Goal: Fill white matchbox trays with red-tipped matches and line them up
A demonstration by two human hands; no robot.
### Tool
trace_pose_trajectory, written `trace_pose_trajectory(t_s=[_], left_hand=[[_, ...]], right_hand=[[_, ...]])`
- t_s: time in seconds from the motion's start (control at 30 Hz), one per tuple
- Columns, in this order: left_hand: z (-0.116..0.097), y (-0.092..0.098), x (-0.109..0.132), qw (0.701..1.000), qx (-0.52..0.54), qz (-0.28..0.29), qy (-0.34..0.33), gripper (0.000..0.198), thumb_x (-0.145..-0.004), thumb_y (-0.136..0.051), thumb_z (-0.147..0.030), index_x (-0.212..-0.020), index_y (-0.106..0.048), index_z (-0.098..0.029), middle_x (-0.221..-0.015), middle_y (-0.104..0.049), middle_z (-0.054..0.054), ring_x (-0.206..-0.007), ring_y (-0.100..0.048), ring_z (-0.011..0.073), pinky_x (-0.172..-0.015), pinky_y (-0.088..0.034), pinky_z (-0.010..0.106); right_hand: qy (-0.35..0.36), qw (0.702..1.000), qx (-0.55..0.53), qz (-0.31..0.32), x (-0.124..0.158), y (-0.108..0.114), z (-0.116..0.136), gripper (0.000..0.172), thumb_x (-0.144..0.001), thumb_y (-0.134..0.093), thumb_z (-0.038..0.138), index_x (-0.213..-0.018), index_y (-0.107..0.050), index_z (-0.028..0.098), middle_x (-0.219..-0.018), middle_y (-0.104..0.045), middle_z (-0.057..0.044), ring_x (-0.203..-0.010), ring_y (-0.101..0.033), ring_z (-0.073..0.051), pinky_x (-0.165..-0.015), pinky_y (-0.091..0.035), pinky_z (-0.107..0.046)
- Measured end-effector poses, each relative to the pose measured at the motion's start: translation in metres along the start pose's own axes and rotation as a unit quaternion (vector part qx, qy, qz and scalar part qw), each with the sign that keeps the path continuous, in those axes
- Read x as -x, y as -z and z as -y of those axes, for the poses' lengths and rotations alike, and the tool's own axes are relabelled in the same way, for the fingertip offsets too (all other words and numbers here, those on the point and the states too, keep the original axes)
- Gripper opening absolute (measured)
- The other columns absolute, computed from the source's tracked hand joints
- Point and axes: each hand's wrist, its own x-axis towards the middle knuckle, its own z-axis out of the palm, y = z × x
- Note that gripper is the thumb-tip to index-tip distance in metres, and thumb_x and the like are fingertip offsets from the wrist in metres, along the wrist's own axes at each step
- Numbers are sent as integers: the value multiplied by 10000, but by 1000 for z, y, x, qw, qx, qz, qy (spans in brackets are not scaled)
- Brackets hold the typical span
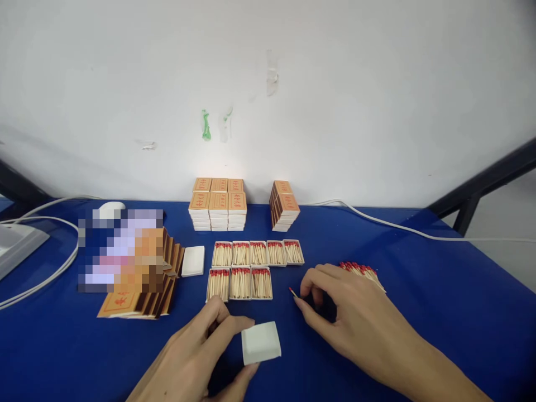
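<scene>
My left hand [205, 349] grips a small white matchbox tray [262, 342] by its left side, thumb below and finger above; no matches show inside it. A red-headed match [293, 292] sticks out from the fingertips of my right hand [343, 312], which are closed around its lower end. Beyond the right hand, and partly hidden by it, lies a pile of loose matches [362, 272]. Two rows of trays filled with matches [258, 254] stand in front of me, heads pointing away. To their left rests another white tray [193, 261], apparently bare inside.
Stacked matchboxes [218, 212] stand against the wall, with a smaller stack [285, 204] to the right. Orange sleeves [125, 298] lean in rows at left beside a blurred flat object [121, 245]. White cables [389, 220], a mouse [111, 210] and a power strip [20, 243] lie on the blue table [427, 290].
</scene>
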Motion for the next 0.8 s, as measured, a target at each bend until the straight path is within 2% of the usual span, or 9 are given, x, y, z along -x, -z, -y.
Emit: trace_pose_trajectory(t_s=[0.07,0.17,0.23,0.3,0.47,0.63,0.7,0.8], left_hand=[[-2,1,-1,1000,-2,-8,-4,380,-1021,-733,-231,-1383,-649,-309,-1083,-654,-7,-868,-770,144,-768,-659,231],[-3,0,-4,1000,4,-19,-9,365,-1003,-731,-212,-1345,-660,-317,-1059,-659,-18,-832,-776,145,-743,-664,238],[-4,0,-4,1000,8,-18,-10,365,-992,-724,-203,-1331,-664,-322,-1050,-664,-23,-812,-778,146,-719,-663,240],[-4,-1,-5,1000,6,-20,-11,366,-989,-724,-214,-1331,-662,-326,-1049,-671,-23,-803,-781,150,-701,-661,245],[-5,-1,-7,1000,-5,-26,-10,340,-1010,-708,-229,-1328,-656,-337,-1044,-692,-29,-800,-792,153,-702,-666,247],[-4,1,-8,999,-5,-26,-23,297,-1033,-695,-263,-1320,-668,-336,-1003,-696,-35,-772,-792,145,-682,-656,224],[-4,0,-8,999,-4,-30,-24,275,-1042,-698,-291,-1314,-682,-336,-1004,-704,-30,-766,-788,144,-678,-653,218],[-6,-2,-8,999,-11,-49,0,250,-1047,-717,-359,-1294,-730,-329,-977,-703,-15,-765,-775,153,-663,-650,206]], right_hand=[[-38,999,-2,-12,1,10,-8,200,-1038,-666,401,-874,-694,289,-787,-699,26,-675,-660,-178,-650,-478,-349],[-129,988,39,-78,5,25,-29,260,-1008,-641,539,-907,-737,320,-790,-730,0,-633,-669,-215,-574,-437,-355],[-173,979,73,-79,9,29,-42,339,-991,-589,614,-908,-756,331,-841,-755,-32,-666,-695,-254,-560,-427,-362],[-202,973,102,-53,12,29,-51,411,-983,-538,661,-884,-765,333,-869,-760,-58,-689,-707,-282,-549,-413,-369],[-214,967,140,-20,14,22,-49,462,-1007,-480,639,-804,-743,318,-894,-750,-81,-775,-723,-320,-566,-379,-379],[-215,970,111,-3,9,17,-37,413,-1021,-530,606,-812,-724,308,-908,-750,-55,-785,-722,-285,-585,-404,-366],[-213,971,107,-6,8,19,-37,420,-1022,-529,630,-835,-727,310,-905,-754,-54,-784,-721,-287,-596,-420,-377],[-214,971,99,-41,11,27,-47,459,-1017,-523,707,-927,-745,316,-935,-777,-59,-792,-738,-301,-642,-467,-415]])
